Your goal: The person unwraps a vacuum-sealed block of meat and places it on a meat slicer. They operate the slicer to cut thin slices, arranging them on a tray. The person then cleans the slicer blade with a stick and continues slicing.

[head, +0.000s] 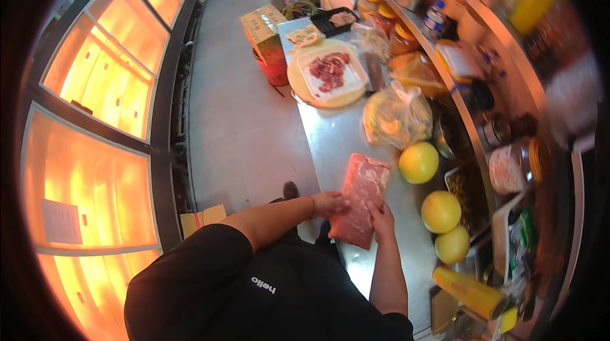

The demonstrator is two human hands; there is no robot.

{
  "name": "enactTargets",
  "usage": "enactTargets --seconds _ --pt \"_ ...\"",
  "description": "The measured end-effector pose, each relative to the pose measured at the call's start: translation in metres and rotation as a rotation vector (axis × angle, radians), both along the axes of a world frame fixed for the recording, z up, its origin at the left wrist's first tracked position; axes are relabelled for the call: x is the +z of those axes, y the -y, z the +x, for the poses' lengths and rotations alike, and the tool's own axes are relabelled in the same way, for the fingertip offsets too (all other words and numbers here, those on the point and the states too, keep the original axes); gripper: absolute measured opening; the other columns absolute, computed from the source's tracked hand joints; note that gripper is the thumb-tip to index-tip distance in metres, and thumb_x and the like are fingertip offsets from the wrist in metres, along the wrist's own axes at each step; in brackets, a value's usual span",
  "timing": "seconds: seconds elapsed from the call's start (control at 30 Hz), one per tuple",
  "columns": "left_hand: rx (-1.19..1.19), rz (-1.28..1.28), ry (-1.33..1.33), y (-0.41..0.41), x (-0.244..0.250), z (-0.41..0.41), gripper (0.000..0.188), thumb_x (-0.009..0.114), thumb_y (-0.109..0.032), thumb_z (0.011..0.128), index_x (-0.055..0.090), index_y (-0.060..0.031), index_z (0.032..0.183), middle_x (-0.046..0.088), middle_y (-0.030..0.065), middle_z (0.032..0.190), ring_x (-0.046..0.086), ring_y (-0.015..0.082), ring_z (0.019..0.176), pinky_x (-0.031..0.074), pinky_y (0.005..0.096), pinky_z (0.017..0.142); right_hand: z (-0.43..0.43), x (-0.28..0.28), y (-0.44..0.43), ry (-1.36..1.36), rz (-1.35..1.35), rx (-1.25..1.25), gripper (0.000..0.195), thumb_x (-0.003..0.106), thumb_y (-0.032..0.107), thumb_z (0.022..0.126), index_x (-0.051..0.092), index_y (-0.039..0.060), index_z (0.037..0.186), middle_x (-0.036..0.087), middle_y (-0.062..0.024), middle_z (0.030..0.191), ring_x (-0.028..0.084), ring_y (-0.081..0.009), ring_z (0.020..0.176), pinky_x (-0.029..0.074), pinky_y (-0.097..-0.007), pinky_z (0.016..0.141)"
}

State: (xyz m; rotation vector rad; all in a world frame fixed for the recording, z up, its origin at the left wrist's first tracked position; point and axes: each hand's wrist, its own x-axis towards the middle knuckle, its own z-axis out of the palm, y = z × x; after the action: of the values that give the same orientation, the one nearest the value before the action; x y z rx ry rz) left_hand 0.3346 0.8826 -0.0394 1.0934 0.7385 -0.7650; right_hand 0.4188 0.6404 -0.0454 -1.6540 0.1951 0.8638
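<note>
Both my hands hold a rectangular slab of pink meat (360, 198) over the near part of a stainless steel counter (329, 136). My left hand (332, 203) grips its left edge, its fingertips against the meat. On the slab's right edge lies my right hand (381, 219), thumb on the upper face; its other fingers are hidden beneath. Farther up the counter, a white tray (307, 84) with cut pieces of dark red meat (329, 71) rests on a round cutting board (302, 94).
Right of the slab stand several round yellow fruits (419, 162), with a knotted plastic bag (398, 117) beyond them. A yellow roll (469, 292) lies at the near right. Crowded shelves run along the right. Past the counter's left edge, a cardboard box (263, 31) sits on a red bucket (274, 70).
</note>
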Motion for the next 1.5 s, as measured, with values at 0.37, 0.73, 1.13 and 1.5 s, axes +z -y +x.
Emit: enactTargets --seconds 0.37,0.73,1.13,1.5 --pt "-0.073 0.837 -0.079 -0.399 -0.032 -0.154 0.031 0.071 -0.04 0.093 0.076 -0.0112 0.104 0.075 0.0122 0.101 0.071 0.025 0.095 0.058 0.0434 0.085 0.032 0.057 -0.094 0.979 -0.841 0.168 0.04 0.079 0.023 0.088 0.07 -0.0027 0.117 0.07 -0.0206 0.106 0.067 -0.0323 0.096 0.054 -0.0418 0.089" --pt "-0.276 1.0 -0.694 -0.654 -0.064 -0.489 0.035 0.057 -0.03 0.101 0.08 -0.0038 0.108 0.077 0.0186 0.111 0.075 0.036 0.102 0.061 0.0492 0.085 0.121 0.088 -0.599 0.942 -0.368 0.559 0.023 0.074 0.016 0.09 0.07 0.0012 0.107 0.067 -0.0135 0.106 0.065 -0.025 0.084 0.055 -0.0352 0.074" --pt "0.272 0.894 -0.525 -0.835 -0.062 -0.319 0.035 0.064 -0.039 0.096 0.077 -0.0077 0.105 0.075 0.0197 0.107 0.071 0.0379 0.103 0.055 0.0501 0.093 0.242 0.004 -1.006 0.937 -0.198 0.888 0.023 0.078 0.018 0.089 0.069 -0.0003 0.101 0.07 -0.0132 0.093 0.067 -0.0235 0.082 0.055 -0.0387 0.078" --pt "0.863 0.835 -0.633 -1.103 0.002 -0.202 0.011 0.067 -0.021 0.097 0.072 -0.0115 0.095 0.073 0.0078 0.09 0.072 0.0212 0.079 0.06 0.0398 0.07 0.343 0.0 -1.399 1.065 0.03 1.247 0.021 0.074 0.015 0.096 0.071 0.0014 0.112 0.068 -0.0047 0.093 0.061 -0.0127 0.081 0.053 -0.0303 0.076"
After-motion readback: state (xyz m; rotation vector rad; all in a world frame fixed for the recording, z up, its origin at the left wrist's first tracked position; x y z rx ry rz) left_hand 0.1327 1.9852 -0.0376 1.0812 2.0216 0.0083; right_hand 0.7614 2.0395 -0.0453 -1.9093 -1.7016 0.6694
